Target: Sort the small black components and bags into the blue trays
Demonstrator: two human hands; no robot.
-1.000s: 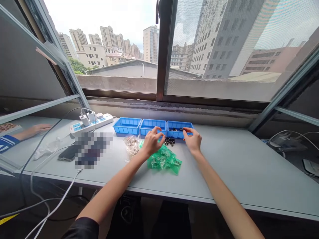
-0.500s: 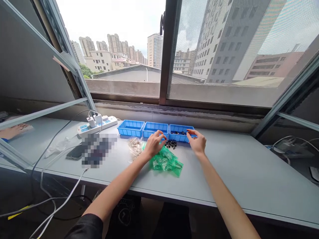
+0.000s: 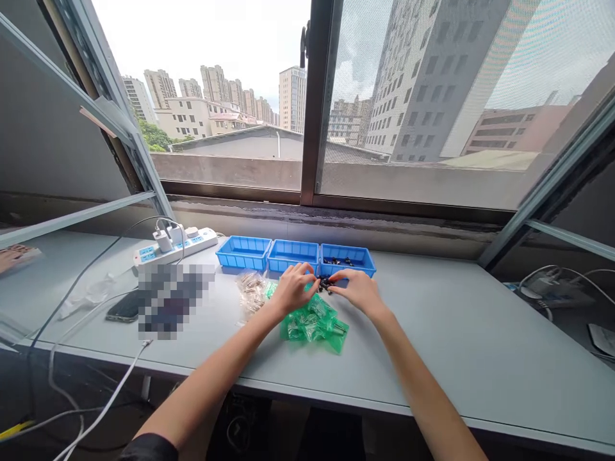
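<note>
Small black parts [image 3: 325,283] lie in a pile on the table in front of the right blue bin [image 3: 369,261], which holds several more. My right hand [image 3: 356,289] reaches to the pile from the right, thumb and fingertips pinched near the parts; what is between them is too small to tell. At the pile's left side is my left hand [image 3: 294,287], its fingertips also pinched, above green plastic bags [image 3: 314,320]. A clear bag of light-coloured pieces [image 3: 250,291] lies left of that hand. The middle blue bin [image 3: 293,252] and left blue bin [image 3: 243,251] show bare floors.
A white power strip [image 3: 204,239] with plugs and cables stands at the back left. In front of it lie a dark phone [image 3: 123,307] and a blurred-out patch. Metal frame bars rise at both sides, with a window behind the table [image 3: 461,333].
My right hand has moved from over the right bin down and left to the black pile. My left hand stays close to the pile. The view has shifted slightly.
</note>
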